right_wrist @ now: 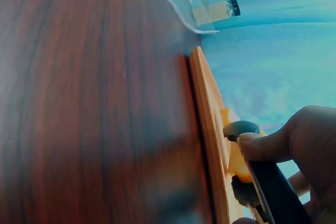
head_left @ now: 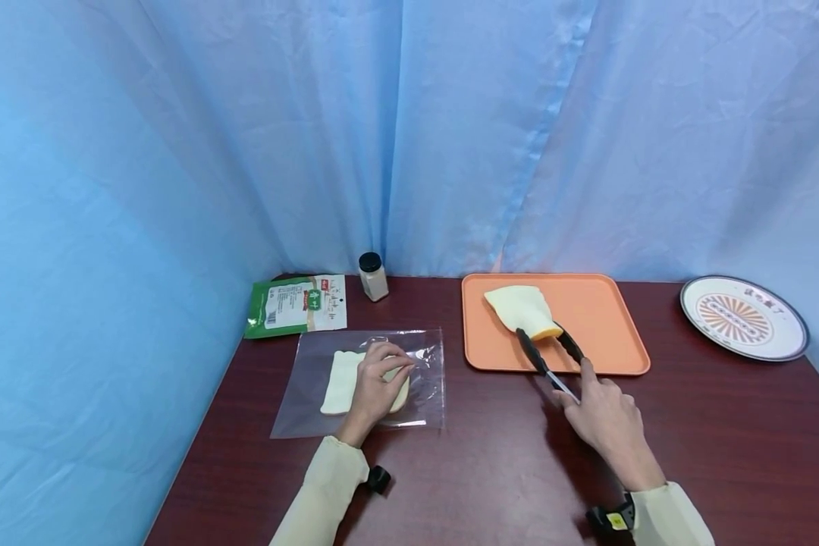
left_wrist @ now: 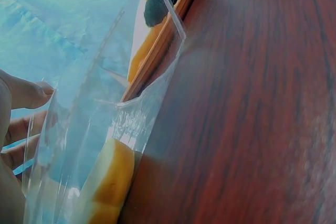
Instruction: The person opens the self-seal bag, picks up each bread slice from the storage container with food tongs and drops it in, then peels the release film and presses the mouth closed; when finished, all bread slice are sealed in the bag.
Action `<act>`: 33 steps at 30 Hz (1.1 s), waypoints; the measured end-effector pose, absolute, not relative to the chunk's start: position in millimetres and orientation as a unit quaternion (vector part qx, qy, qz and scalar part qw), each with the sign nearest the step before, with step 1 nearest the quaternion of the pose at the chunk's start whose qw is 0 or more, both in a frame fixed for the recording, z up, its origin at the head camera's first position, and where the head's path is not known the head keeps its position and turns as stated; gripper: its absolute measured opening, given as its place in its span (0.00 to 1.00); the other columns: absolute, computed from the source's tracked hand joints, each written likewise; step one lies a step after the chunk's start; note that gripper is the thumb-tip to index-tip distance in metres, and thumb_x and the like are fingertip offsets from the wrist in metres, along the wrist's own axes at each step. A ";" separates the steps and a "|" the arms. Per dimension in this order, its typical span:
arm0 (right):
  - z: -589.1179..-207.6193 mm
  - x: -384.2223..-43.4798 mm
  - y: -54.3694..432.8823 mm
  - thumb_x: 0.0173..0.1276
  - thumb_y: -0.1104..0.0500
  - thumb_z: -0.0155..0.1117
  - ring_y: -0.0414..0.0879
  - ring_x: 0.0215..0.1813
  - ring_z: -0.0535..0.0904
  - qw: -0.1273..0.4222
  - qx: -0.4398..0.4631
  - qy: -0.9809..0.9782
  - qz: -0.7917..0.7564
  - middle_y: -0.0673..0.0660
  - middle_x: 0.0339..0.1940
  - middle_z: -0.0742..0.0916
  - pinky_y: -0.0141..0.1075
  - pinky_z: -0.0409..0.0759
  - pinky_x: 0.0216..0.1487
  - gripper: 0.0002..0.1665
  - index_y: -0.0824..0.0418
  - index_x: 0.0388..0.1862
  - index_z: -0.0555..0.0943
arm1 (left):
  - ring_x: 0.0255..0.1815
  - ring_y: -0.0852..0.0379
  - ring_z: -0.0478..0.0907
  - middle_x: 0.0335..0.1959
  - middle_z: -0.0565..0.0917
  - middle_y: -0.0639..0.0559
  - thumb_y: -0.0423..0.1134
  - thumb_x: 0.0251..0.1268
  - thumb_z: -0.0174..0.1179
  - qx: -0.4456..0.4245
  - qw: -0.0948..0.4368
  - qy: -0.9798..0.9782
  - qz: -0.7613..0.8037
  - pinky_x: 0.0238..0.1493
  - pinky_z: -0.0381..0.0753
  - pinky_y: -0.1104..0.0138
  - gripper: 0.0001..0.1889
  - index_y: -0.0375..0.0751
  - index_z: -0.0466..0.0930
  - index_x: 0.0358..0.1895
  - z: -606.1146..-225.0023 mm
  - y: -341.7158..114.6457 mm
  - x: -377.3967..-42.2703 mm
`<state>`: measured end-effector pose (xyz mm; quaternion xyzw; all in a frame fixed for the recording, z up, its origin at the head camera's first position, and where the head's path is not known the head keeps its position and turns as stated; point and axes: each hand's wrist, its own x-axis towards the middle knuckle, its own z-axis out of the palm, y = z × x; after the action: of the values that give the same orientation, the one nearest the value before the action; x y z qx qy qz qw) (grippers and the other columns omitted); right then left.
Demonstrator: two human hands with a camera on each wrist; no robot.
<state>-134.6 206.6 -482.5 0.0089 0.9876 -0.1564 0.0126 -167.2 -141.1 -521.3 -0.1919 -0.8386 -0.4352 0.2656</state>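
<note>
The counter point(head_left: 491, 470) carries bread point(head_left: 341, 383) in a clear bag point(head_left: 293, 413) towards its left edge; a slice point(head_left: 522, 307) at the orange tray point(head_left: 600, 326), far edge, remains unbagged between the tips of the tongs point(head_left: 534, 353). The left hand point(head_left: 380, 379) pinches the bag; the right hand point(head_left: 604, 417) grips the tongs. The left hand partly hides the bread; slice-tray contact is unclear.

Clear bag point(head_left: 292, 413) on counter point(head_left: 478, 470), right end lifted; bread point(head_left: 340, 383) inside, pale with yellow crust. Second slice point(head_left: 519, 307) on orange tray point(head_left: 597, 303), pale face up. Black-tipped tongs point(head_left: 531, 352) slanted, tips either side of its near edge.
</note>
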 end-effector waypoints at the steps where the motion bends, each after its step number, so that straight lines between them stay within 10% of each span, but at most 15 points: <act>1: -483.0 -134.4 208.5 0.70 0.45 0.63 0.61 0.23 0.77 0.007 0.005 0.988 -0.154 0.69 0.26 0.79 0.49 0.74 0.21 0.39 0.70 0.65 0.62 | 0.45 0.48 0.80 0.34 0.86 0.45 0.29 0.54 0.72 -0.191 0.263 -0.839 -0.436 0.49 0.79 0.56 0.02 0.35 0.91 0.32 -521.3 -141.3 -167.1; 25: -497.4 -124.1 256.6 0.62 0.45 0.72 0.64 0.21 0.77 -0.114 -0.095 0.983 -0.110 0.75 0.37 0.83 0.59 0.76 0.24 0.45 0.66 0.70 0.66 | 0.44 0.47 0.81 0.33 0.86 0.45 0.26 0.51 0.73 -0.212 0.295 -0.829 -0.425 0.48 0.80 0.56 0.03 0.33 0.90 0.30 -525.5 -142.1 -170.5; 33: -499.8 -117.2 272.8 0.57 0.44 0.75 0.56 0.21 0.77 -0.160 -0.137 0.969 -0.130 0.60 0.27 0.82 0.56 0.75 0.22 0.44 0.60 0.69 0.70 | 0.44 0.47 0.81 0.33 0.87 0.45 0.28 0.52 0.73 -0.213 0.301 -0.829 -0.421 0.48 0.80 0.56 0.03 0.35 0.90 0.30 -524.7 -142.3 -171.2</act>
<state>-117.2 272.8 -499.8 -0.1370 0.9690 -0.1299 -0.1596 -171.2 -142.3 -524.7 -0.2127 -0.8291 -0.4208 0.3006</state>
